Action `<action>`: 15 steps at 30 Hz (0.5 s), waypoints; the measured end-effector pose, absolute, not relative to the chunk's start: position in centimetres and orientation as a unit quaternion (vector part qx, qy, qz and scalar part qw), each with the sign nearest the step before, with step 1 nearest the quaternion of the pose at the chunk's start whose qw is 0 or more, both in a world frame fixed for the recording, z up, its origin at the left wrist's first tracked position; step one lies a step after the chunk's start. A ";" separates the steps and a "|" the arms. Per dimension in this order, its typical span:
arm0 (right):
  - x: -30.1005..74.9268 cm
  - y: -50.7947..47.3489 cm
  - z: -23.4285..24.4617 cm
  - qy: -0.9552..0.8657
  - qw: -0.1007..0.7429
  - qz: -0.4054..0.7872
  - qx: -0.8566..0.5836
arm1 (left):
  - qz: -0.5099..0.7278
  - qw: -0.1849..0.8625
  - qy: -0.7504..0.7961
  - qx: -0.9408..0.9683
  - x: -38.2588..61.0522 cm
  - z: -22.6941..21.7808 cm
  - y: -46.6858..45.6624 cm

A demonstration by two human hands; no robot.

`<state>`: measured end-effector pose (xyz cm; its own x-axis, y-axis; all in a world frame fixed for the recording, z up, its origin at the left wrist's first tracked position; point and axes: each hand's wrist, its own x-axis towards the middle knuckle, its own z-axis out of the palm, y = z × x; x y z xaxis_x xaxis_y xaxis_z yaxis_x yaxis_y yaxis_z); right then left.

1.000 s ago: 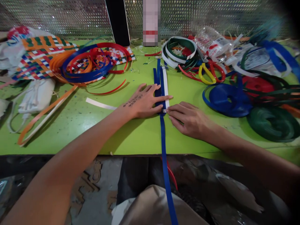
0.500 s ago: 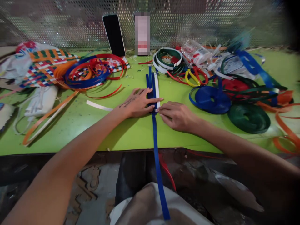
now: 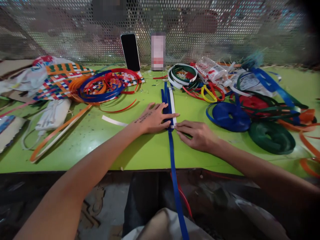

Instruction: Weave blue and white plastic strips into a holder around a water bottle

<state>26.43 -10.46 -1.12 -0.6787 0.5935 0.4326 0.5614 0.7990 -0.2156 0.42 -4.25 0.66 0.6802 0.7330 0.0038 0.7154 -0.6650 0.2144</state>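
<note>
Left hand (image 3: 156, 118) lies flat, pinning the blue strips (image 3: 165, 98) to the tabletop (image 3: 140, 150), right hand (image 3: 197, 135) pinching the near end of the white strip (image 3: 172, 106) alongside, seemingly lining up edges.

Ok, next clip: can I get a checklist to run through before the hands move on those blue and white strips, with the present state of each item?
1. Left hand lies flat across the blue strips and the white strip, pressing them to the table: ok.
2. Strips lie side by side and parallel: ok.
3. Right hand has its fingertips at the white strip's near end: ok. Whether they pinch it: cannot tell.
4. Long blue strip runs straight over the table's near edge: ok. Snag-free below the edge: cannot tell.
5. Scissors lie apart from both hands, beyond the right hand: ok.
</note>
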 end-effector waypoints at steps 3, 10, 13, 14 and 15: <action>26.3 -10.3 -0.9 -0.919 0.241 0.034 -0.310 | 0.045 0.098 0.397 0.911 0.4 0.6 -4.2; 25.7 -10.3 -0.2 -0.925 0.190 0.015 -0.328 | 0.036 0.088 0.394 0.914 0.4 0.5 -4.2; 25.7 -10.3 -0.2 -0.923 0.190 0.016 -0.333 | 0.037 0.086 0.389 0.916 0.3 0.5 -4.2; 25.7 -10.3 -0.2 -0.923 0.190 0.016 -0.333 | 0.037 0.085 0.388 0.917 0.3 0.6 -4.2; 25.7 -10.3 -0.2 -0.923 0.189 0.016 -0.333 | 0.035 0.084 0.387 0.917 0.3 0.6 -4.2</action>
